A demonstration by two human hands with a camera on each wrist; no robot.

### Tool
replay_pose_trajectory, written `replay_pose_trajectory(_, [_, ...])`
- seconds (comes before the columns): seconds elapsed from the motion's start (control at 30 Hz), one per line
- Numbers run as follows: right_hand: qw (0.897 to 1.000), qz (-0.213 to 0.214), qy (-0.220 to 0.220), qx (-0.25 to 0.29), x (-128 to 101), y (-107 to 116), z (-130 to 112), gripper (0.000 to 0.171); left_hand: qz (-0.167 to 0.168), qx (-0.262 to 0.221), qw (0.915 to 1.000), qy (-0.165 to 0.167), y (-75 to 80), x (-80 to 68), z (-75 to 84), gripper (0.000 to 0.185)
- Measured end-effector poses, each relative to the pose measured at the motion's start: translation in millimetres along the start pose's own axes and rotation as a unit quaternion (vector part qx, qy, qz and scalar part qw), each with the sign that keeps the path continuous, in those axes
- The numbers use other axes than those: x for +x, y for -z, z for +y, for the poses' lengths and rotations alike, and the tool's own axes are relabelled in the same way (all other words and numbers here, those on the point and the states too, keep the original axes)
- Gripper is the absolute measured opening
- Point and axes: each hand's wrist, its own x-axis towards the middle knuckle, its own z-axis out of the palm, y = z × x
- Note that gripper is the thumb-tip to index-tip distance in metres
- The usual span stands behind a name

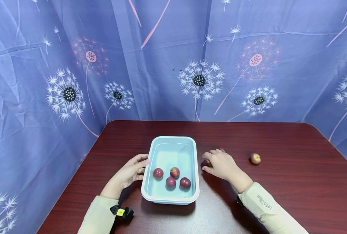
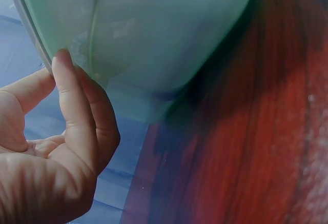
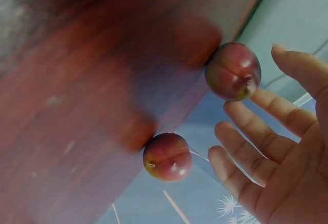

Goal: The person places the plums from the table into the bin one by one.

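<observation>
The left hand (image 1: 131, 172), fingers relaxed, steadies the pale tub (image 1: 170, 198) while the open right hand (image 1: 220, 164) cups two plums (image 3: 233, 70) on the desk (image 1: 278, 182).

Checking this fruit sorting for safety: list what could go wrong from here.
1. The right hand is open beside two plums on the bare table; a nudge could likely roll one away.
2. The left hand only touches the tub rim with its fingertips; a dropped plum might shift the tub.
3. A lone plum lies farther right, so reaching for it may knock the nearer ones.
</observation>
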Motion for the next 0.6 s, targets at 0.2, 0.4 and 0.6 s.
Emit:
replay_pose_trajectory(0.2, [1.0,-0.013,-0.006,0.002,-0.8,-3.1,3.3,0.033,-0.002,0.0,1.0,-0.002,0.2,-0.2,0.3,0.053])
replay_pose_trajectory(0.4, [1.0,-0.027,-0.012,0.007,-1.7,-4.5,4.5,0.034,-0.003,0.0,1.0,-0.002,-0.6,-0.2,0.7,0.054])
replay_pose_trajectory(0.6, [0.999,-0.036,-0.01,0.004,0.0,-7.1,5.4,0.035,0.002,0.003,1.0,0.0,-0.8,-0.4,0.2,0.053])
